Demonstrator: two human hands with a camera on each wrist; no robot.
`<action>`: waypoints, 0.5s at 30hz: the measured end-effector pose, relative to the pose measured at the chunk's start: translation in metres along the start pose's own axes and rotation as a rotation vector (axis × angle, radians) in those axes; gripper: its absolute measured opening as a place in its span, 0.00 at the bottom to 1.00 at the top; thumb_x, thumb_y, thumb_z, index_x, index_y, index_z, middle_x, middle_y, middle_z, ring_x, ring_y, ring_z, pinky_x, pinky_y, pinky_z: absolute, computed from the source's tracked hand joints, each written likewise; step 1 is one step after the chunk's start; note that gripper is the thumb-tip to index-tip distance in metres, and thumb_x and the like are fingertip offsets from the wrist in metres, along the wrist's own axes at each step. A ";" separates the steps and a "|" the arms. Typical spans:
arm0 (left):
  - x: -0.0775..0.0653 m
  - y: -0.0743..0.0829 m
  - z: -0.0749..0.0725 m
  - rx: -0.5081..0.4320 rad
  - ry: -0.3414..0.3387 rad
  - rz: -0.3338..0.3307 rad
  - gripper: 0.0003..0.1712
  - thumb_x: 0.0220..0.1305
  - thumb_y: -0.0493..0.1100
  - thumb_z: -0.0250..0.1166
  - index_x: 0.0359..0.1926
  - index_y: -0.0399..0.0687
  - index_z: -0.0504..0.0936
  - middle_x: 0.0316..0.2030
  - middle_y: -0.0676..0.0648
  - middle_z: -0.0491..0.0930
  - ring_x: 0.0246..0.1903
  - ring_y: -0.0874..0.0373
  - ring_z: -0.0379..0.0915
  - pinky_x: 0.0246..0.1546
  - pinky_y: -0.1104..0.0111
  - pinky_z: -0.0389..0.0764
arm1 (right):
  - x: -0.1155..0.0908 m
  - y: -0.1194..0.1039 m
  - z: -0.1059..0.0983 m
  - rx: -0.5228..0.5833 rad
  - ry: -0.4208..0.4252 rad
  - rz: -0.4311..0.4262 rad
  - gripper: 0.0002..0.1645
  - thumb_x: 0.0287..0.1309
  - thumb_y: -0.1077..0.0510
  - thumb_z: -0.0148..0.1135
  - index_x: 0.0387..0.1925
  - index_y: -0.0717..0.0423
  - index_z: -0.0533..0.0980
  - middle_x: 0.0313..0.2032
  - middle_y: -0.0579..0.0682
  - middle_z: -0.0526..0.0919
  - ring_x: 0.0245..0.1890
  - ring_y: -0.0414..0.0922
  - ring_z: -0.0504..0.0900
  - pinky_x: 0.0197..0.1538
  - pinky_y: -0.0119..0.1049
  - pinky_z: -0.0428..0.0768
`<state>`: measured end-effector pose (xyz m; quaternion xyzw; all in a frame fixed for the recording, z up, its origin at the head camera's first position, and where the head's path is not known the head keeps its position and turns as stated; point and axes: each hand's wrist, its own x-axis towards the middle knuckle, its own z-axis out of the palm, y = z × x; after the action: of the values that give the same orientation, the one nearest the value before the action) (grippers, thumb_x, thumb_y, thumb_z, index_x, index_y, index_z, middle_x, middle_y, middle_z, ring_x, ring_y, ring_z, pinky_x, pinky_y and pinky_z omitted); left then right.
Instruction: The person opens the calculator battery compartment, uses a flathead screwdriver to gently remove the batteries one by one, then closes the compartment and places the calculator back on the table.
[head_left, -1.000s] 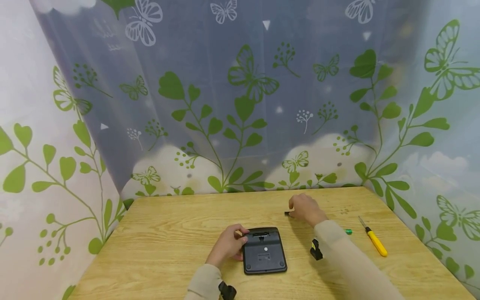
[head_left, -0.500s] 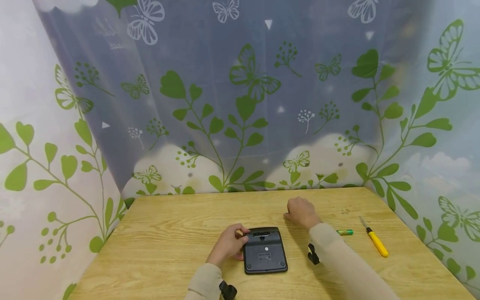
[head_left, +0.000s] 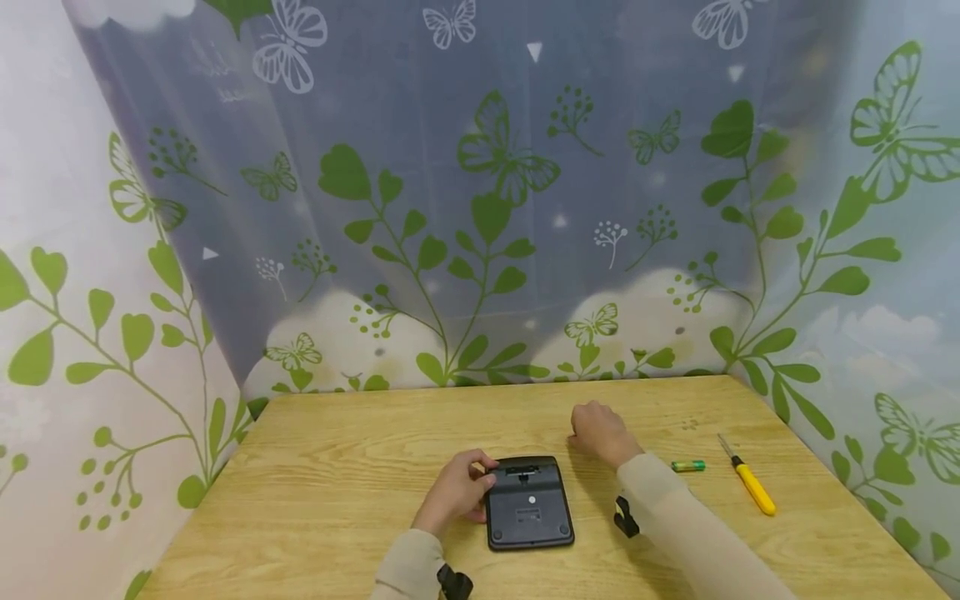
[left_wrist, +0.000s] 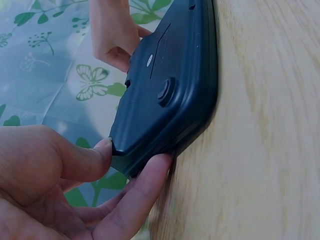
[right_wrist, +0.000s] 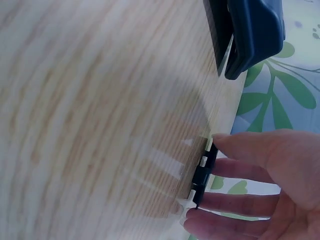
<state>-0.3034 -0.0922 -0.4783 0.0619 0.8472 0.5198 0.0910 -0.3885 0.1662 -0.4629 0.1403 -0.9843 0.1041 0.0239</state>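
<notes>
A black calculator (head_left: 517,529) lies underside up on the wooden table, its battery slot (head_left: 522,471) uncovered near the far edge. My left hand (head_left: 453,487) pinches its far left corner; in the left wrist view the thumb (left_wrist: 87,162) is on top and a finger sits underneath. Beyond the calculator to the right is my right hand (head_left: 600,433). The right wrist view shows it gripping a narrow black battery cover (right_wrist: 202,177) by its ends, close over the tabletop. From the head, that cover is hidden behind the hand.
A green battery (head_left: 687,467) lies right of the right forearm. Farther right is a screwdriver (head_left: 753,487) with a yellow handle, its tip pointing away. A printed curtain (head_left: 405,250) hangs along the table's back edge (head_left: 450,390).
My right hand has shifted slightly left and nearer, and the black cover's end that poked out beside it is now hidden. More of the green battery shows. My left hand stays put.
</notes>
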 end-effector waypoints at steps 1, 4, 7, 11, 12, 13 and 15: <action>0.000 0.000 0.000 0.002 0.001 0.000 0.08 0.73 0.32 0.61 0.50 0.43 0.81 0.34 0.43 0.77 0.25 0.54 0.77 0.18 0.64 0.87 | 0.000 0.000 0.000 0.004 0.003 -0.004 0.23 0.61 0.59 0.74 0.14 0.55 0.74 0.14 0.46 0.72 0.17 0.41 0.67 0.23 0.36 0.69; 0.000 -0.001 -0.001 0.003 0.004 0.005 0.08 0.73 0.32 0.61 0.50 0.42 0.81 0.35 0.43 0.77 0.25 0.53 0.77 0.18 0.64 0.87 | -0.002 -0.002 0.000 0.002 0.016 -0.017 0.23 0.60 0.60 0.74 0.14 0.55 0.73 0.14 0.45 0.71 0.17 0.41 0.65 0.24 0.35 0.67; 0.000 0.000 -0.001 0.001 0.003 0.004 0.08 0.73 0.32 0.62 0.49 0.42 0.82 0.35 0.43 0.78 0.27 0.53 0.78 0.19 0.63 0.87 | -0.004 -0.003 0.000 0.009 0.015 -0.019 0.23 0.60 0.60 0.74 0.14 0.55 0.73 0.13 0.45 0.69 0.17 0.41 0.63 0.24 0.34 0.65; 0.000 0.000 -0.001 -0.003 0.003 0.002 0.08 0.72 0.31 0.62 0.50 0.42 0.82 0.36 0.42 0.79 0.28 0.54 0.78 0.19 0.64 0.88 | -0.005 -0.002 0.002 0.036 0.025 -0.024 0.25 0.61 0.61 0.73 0.13 0.55 0.70 0.12 0.43 0.62 0.16 0.40 0.59 0.23 0.33 0.61; 0.000 0.000 -0.001 -0.002 0.003 0.005 0.09 0.72 0.31 0.62 0.50 0.42 0.82 0.35 0.42 0.79 0.28 0.54 0.78 0.19 0.64 0.87 | -0.005 -0.002 0.002 0.038 0.032 -0.028 0.26 0.60 0.62 0.73 0.13 0.54 0.69 0.12 0.43 0.61 0.16 0.40 0.58 0.23 0.32 0.61; 0.000 0.000 -0.001 -0.003 0.004 0.003 0.09 0.72 0.31 0.62 0.50 0.42 0.82 0.35 0.42 0.79 0.28 0.54 0.78 0.19 0.64 0.87 | -0.006 -0.002 0.003 0.043 0.037 -0.030 0.26 0.60 0.62 0.73 0.13 0.54 0.68 0.12 0.43 0.60 0.16 0.40 0.58 0.22 0.32 0.60; 0.000 0.000 0.000 -0.001 0.008 0.000 0.09 0.72 0.31 0.62 0.50 0.42 0.82 0.35 0.42 0.79 0.28 0.54 0.78 0.19 0.64 0.87 | -0.005 -0.002 0.004 0.048 0.044 -0.037 0.27 0.60 0.62 0.73 0.12 0.53 0.67 0.12 0.42 0.58 0.15 0.39 0.57 0.22 0.31 0.59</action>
<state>-0.3037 -0.0926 -0.4782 0.0598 0.8471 0.5206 0.0878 -0.3830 0.1650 -0.4664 0.1566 -0.9780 0.1305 0.0441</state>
